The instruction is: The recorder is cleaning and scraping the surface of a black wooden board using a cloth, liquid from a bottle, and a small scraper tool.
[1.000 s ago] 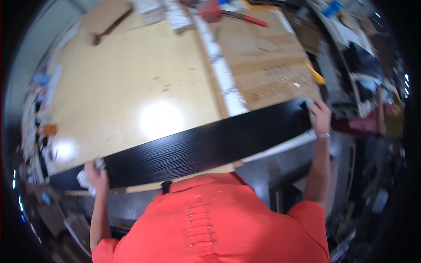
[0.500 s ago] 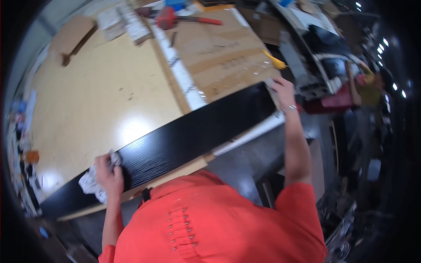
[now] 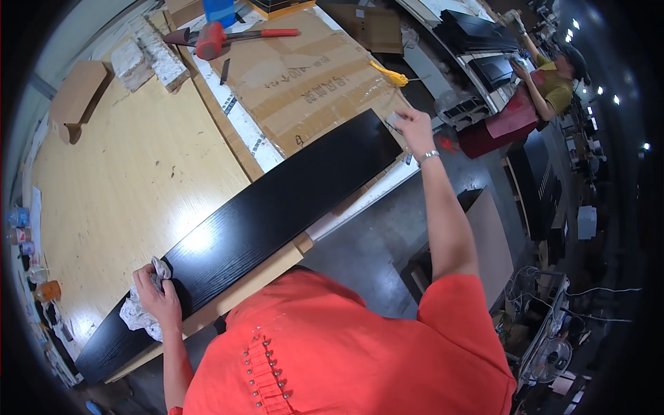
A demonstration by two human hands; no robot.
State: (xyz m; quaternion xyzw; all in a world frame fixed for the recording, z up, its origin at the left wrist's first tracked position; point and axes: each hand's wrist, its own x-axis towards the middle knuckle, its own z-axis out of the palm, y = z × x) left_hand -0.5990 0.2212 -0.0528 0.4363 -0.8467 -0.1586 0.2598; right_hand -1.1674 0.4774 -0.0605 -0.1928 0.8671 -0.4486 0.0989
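A long black board (image 3: 277, 200) with a wood-grain surface lies at a slant along the table's near edge. Over its near-left part my left hand (image 3: 159, 299) is closed on a crumpled white rag (image 3: 140, 317), which spreads across the board. My right hand (image 3: 415, 130) is just beyond the board's far-right end, its fingers pinching a small pale piece (image 3: 393, 120). Whether that piece is cloth, paper or a pad cannot be made out. A gap shows between this hand and the board's end.
The board rests on a pale wooden tabletop (image 3: 131, 173) and a taped cardboard sheet (image 3: 311, 76). A red-headed mallet (image 3: 209, 41), a yellow-handled tool (image 3: 389, 73) and foam blocks (image 3: 131, 63) lie farther back. At right, a person (image 3: 557, 83) works beside stacked black panels (image 3: 474, 31).
My right hand has come off the board's end corner to just beyond it. My left hand stays on the board with the rag. The whole view has shifted.
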